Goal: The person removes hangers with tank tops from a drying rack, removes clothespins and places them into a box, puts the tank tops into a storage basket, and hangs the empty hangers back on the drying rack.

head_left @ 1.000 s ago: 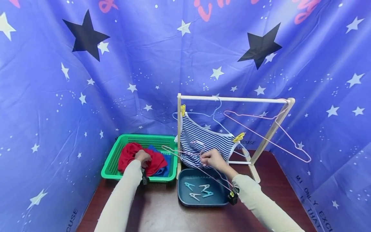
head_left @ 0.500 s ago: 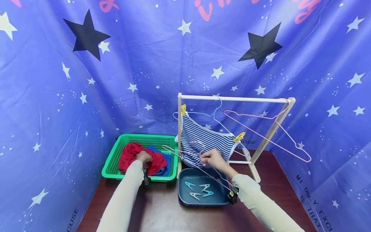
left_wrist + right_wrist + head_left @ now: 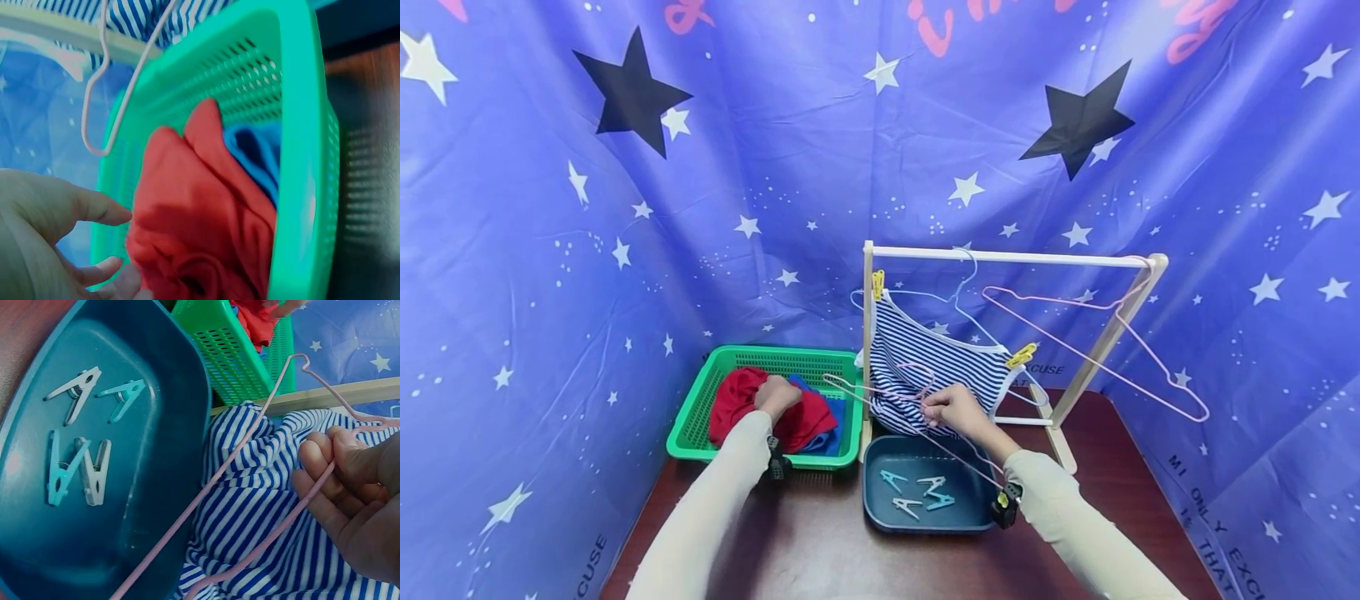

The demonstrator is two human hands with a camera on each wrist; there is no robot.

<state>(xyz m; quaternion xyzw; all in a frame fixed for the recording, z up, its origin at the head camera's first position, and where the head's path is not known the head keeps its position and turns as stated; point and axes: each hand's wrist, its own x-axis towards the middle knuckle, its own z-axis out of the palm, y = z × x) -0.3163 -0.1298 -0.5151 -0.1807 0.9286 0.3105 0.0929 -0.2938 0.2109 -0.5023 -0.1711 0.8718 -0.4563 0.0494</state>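
In the green basket (image 3: pixel 692 417) a crumpled red cloth (image 3: pixel 194 194) lies partly over a blue cloth (image 3: pixel 262 150). My left hand (image 3: pixel 778 394) is over the red cloth. Seen from the left wrist, its fingers (image 3: pixel 103 209) are spread apart, tips right at the cloth's edge. My right hand (image 3: pixel 953 410) pinches a pink wire hanger (image 3: pixel 215 478) between thumb and fingers near the hook. That hanger slants across the front of a blue-and-white striped garment (image 3: pixel 917 342), which hangs from a blue hanger (image 3: pixel 961 307) with yellow clothespins (image 3: pixel 1021 356) at its straps.
A small rack (image 3: pixel 1015 257) with a white bar stands at the back right. Another pink hanger (image 3: pixel 1051 300) hangs at its right end. In front, a dark blue tray (image 3: pixel 880 518) holds several white and teal clothespins (image 3: pixel 59 469). Below is the brown table (image 3: pixel 820 550).
My left hand has shifted slightly up and away over the red cloth. The right hand and its pink hanger have stayed nearly still, and the head view has drifted a little.
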